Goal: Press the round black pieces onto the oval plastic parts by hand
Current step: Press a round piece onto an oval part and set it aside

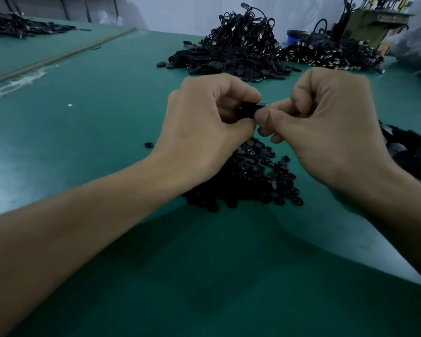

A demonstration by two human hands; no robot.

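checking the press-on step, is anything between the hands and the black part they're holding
Nothing visible does. The left hand and right hand both pinch the black part directly, above the pile of round pieces on the green table. Fingers hide the joint itself.

At the centre of the frame the left hand (204, 122) and right hand (326, 122) meet, fingers curled around a small black part (249, 111) above a heap of round black pieces (253, 181) on the green table (95, 117); a cable pile (241, 42) lies upper right
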